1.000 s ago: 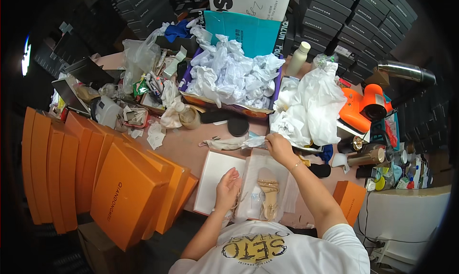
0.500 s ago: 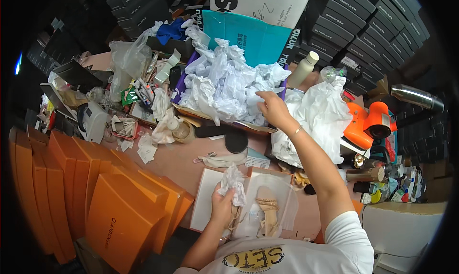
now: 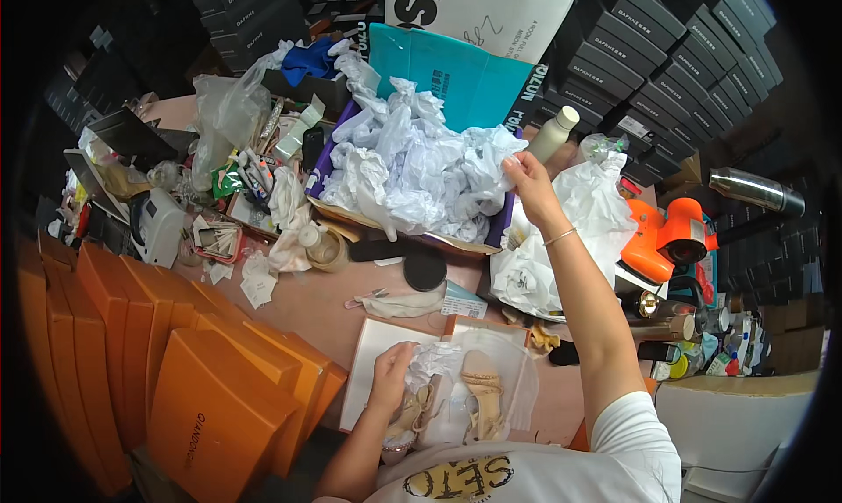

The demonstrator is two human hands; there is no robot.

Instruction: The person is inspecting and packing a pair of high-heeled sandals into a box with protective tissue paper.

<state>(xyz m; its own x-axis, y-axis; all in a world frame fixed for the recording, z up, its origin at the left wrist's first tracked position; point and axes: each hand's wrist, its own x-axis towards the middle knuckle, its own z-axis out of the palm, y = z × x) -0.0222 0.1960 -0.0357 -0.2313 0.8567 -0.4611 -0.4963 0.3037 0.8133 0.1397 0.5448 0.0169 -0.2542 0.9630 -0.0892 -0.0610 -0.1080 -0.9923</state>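
My left hand [image 3: 390, 376] is closed on a crumpled piece of white tissue paper [image 3: 434, 363], low over the open shoe box [image 3: 360, 371]. Under and beside it is a beige sandal [image 3: 410, 413], partly hidden by my wrist and shirt. Its mate, a beige strappy sandal [image 3: 481, 389], lies in the box on thin translucent wrapping. My right hand [image 3: 532, 183] reaches far forward to the right edge of a purple carton [image 3: 507, 224]. Its fingertips pinch the heap of crumpled white tissue [image 3: 412, 165] that fills the carton.
Several orange boxes [image 3: 219, 406] stand at the left. White plastic wrapping [image 3: 579, 231], an orange device [image 3: 662, 240] and a cream bottle [image 3: 554, 133] are at the right. A black round-headed brush [image 3: 425, 272] lies before the carton. Dark shoe boxes [image 3: 631, 47] are stacked behind.
My left hand has lowered the crumpled tissue toward the sandals. My right hand has shifted right across the heap to the carton's edge and closed its fingertips on tissue. The view has shifted slightly.
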